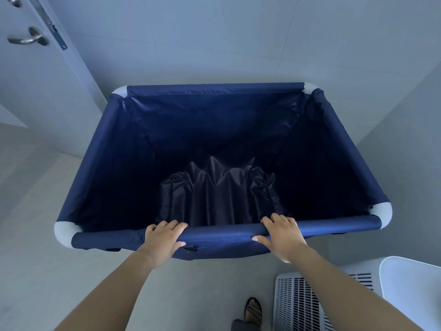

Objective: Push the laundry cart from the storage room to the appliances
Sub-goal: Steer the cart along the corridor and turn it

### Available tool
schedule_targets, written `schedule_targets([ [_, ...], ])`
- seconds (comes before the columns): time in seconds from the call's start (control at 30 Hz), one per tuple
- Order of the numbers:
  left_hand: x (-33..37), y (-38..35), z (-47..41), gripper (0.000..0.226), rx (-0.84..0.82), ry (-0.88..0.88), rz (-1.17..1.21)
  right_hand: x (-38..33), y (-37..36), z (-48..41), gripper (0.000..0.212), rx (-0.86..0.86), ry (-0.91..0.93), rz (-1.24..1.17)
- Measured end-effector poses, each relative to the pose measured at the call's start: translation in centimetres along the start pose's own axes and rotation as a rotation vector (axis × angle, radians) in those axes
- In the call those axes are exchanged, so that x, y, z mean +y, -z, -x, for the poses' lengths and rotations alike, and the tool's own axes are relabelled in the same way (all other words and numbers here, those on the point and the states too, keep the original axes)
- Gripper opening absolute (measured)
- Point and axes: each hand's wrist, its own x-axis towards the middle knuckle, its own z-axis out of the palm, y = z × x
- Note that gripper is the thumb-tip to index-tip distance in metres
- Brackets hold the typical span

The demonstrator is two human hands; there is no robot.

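Note:
A laundry cart (216, 88) with a navy fabric liner and white corner joints fills the middle of the view. Its inside holds only crumpled dark fabric at the bottom. My left hand (163, 236) grips the near top rail left of centre, fingers curled over it. My right hand (282, 235) grips the same rail right of centre, thumb under the bar. The cart's far rail is close to a pale wall.
A grey door (35, 75) with a metal lever handle (26, 38) stands ajar at the upper left. A white slatted plastic basket (310, 304) sits on the floor at my lower right. My sandalled foot (253, 311) shows below. Pale floor stretches to the left.

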Motion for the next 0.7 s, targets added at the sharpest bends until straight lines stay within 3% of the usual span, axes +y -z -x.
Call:
schedule_targets([
  [0.7,8.8,2.7,-5.5,0.045,-0.005,-0.074,-0.019,9.8,-0.2,0.9,0.064,-0.013,-0.070,-0.014],
])
